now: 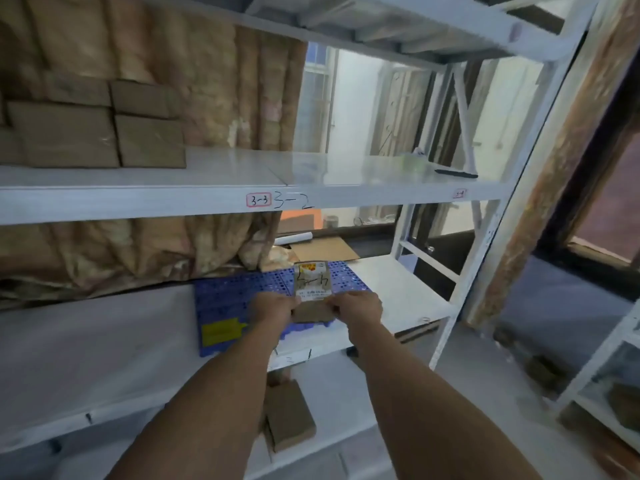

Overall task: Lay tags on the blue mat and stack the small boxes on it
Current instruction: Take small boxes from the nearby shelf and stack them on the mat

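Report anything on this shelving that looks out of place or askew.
The upper shelf edge carries clashing marks: a 3-3 sticker beside a handwritten 3-2. On the lower shelf, a brown box lies turned at an angle.

The front edge of the upper shelf [138, 204] carries a red-bordered sticker [258, 200] reading "3-3". Just beside it, a black handwritten number [293, 201] on the bare metal reads "3-2". Further right on the same edge, a second small red-bordered sticker [459, 193] is too blurred to read. On the blue mat [221, 296], the tag [311, 280] beyond the small box [311, 314] bears large black pen strokes, perhaps "4-4". Its printed lines are too small to read. The yellow label [221, 332] on the mat shows no legible writing.
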Tool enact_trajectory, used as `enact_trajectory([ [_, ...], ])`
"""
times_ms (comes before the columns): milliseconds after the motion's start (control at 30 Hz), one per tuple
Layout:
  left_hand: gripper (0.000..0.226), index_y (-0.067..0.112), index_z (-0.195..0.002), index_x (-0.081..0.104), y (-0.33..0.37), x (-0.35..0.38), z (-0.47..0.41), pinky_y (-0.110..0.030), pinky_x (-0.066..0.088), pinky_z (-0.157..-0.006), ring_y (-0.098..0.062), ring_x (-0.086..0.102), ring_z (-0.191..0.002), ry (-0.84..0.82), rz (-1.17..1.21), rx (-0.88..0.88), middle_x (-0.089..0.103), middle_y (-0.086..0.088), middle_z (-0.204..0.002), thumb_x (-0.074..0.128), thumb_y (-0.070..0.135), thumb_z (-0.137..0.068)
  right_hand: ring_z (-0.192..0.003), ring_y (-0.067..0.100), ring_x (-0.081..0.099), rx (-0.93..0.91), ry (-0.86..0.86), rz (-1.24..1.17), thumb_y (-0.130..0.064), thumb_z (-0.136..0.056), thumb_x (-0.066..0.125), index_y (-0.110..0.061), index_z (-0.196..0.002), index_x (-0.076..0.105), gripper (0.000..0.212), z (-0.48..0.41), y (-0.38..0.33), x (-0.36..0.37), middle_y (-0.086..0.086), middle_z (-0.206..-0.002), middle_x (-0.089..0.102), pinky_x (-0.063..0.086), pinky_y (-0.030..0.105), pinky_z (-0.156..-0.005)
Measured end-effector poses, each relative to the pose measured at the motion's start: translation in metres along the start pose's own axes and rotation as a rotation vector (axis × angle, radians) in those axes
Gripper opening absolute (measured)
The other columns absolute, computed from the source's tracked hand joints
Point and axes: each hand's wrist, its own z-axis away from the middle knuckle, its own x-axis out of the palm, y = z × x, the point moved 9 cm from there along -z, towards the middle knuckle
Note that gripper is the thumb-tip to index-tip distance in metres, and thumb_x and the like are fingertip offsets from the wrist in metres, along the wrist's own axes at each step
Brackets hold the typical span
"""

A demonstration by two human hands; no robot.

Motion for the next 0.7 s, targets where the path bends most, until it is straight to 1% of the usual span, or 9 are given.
enact_trajectory([
  [67, 0.028, 0.005, -0.069, 0.069, -0.013, -0.026, -0.036, -0.043, 0.061, -0.070, -0.032, 0.071, -0.072, 0.032, 0.049, -0.019, 0.073, -0.016, -0.076, 0.086, 0.026, -0.078, -0.062, 0.019, 0.063, -0.017, -0.075, 0.019, -0.026, -0.079, 0.082, -0.016, -0.066, 0.072, 0.019, -0.007, -0.007, 0.049, 0.002, -0.064, 0.067, 0.045, 0.025, -0.053],
  [167, 0.027, 0.004, -0.066, 0.067, -0.028, -0.064, -0.084, -0.048, 0.062, -0.077, -0.034, 0.071, -0.076, 0.075, 0.115, -0.056, 0.070, -0.017, -0.074, 0.087, 0.018, -0.078, -0.061, 0.026, 0.064, -0.011, -0.151, -0.014, -0.020, -0.079, 0.082, -0.013, -0.059, 0.073, 0.023, -0.023, -0.011, 0.119, 0.009, -0.063, 0.070, 0.052, 0.033, -0.057],
  [200, 0.027, 0.005, -0.065, 0.066, -0.033, -0.074, -0.098, -0.046, 0.061, -0.079, -0.033, 0.071, -0.077, 0.089, 0.134, -0.070, 0.069, -0.015, -0.074, 0.086, 0.017, -0.079, -0.063, 0.029, 0.068, -0.007, -0.182, -0.007, -0.019, -0.079, 0.082, -0.012, -0.054, 0.073, 0.027, -0.027, -0.012, 0.142, 0.012, -0.065, 0.071, 0.059, 0.040, -0.062],
  [267, 0.028, 0.007, -0.062, 0.066, -0.041, -0.095, -0.126, -0.046, 0.061, -0.081, -0.033, 0.072, -0.078, 0.133, 0.161, -0.084, 0.071, -0.015, -0.075, 0.088, 0.018, -0.076, -0.073, 0.035, 0.073, -0.009, -0.223, 0.007, -0.017, -0.079, 0.082, -0.014, -0.049, 0.072, 0.031, -0.037, -0.015, 0.181, 0.015, -0.068, 0.073, 0.062, 0.050, -0.070],
  [333, 0.029, 0.008, -0.059, 0.067, -0.053, -0.111, -0.154, -0.049, 0.062, -0.080, -0.034, 0.073, -0.077, 0.177, 0.198, -0.099, 0.071, -0.015, -0.071, 0.090, 0.017, -0.073, -0.073, 0.032, 0.072, -0.013, -0.260, 0.023, -0.015, -0.080, 0.081, -0.017, -0.053, 0.070, 0.029, -0.046, -0.017, 0.216, 0.013, -0.070, 0.074, 0.061, 0.048, -0.072],
  [433, 0.030, 0.008, -0.058, 0.067, -0.071, -0.125, -0.190, -0.052, 0.062, -0.078, -0.035, 0.073, -0.075, 0.241, 0.184, -0.113, 0.071, -0.017, -0.073, 0.092, 0.020, -0.071, -0.076, 0.035, 0.073, -0.014, -0.290, 0.031, -0.014, -0.080, 0.081, -0.016, -0.057, 0.072, 0.025, -0.062, -0.013, 0.258, 0.014, -0.071, 0.074, 0.061, 0.054, -0.074],
  [533, 0.032, 0.012, -0.056, 0.067, -0.084, -0.130, -0.213, -0.050, 0.062, -0.074, -0.033, 0.073, -0.071, 0.290, 0.155, -0.124, 0.073, -0.016, -0.073, 0.091, 0.025, -0.071, -0.077, 0.034, 0.073, 0.020, -0.302, 0.043, -0.013, -0.084, 0.078, -0.018, -0.057, 0.071, 0.028, -0.077, -0.005, 0.289, 0.014, -0.073, 0.074, 0.060, 0.047, -0.070],
  [600, 0.030, 0.013, -0.057, 0.068, -0.093, -0.130, -0.232, -0.049, 0.062, -0.074, -0.032, 0.073, -0.071, 0.304, 0.151, -0.121, 0.073, -0.015, -0.073, 0.090, 0.026, -0.073, -0.069, 0.028, 0.069, 0.044, -0.308, 0.031, -0.012, -0.086, 0.076, -0.018, -0.059, 0.069, 0.030, -0.092, 0.004, 0.307, 0.010, -0.069, 0.071, 0.056, 0.039, -0.062],
  [700, 0.028, 0.011, -0.061, 0.069, -0.111, -0.129, -0.259, -0.050, 0.062, -0.076, -0.033, 0.073, -0.076, 0.333, 0.172, -0.143, 0.074, -0.018, -0.080, 0.091, 0.025, -0.072, -0.070, 0.027, 0.069, 0.036, -0.337, 0.066, -0.013, -0.088, 0.075, -0.020, -0.059, 0.070, 0.030, -0.114, 0.015, 0.338, 0.008, -0.070, 0.071, 0.055, 0.037, -0.060],
])
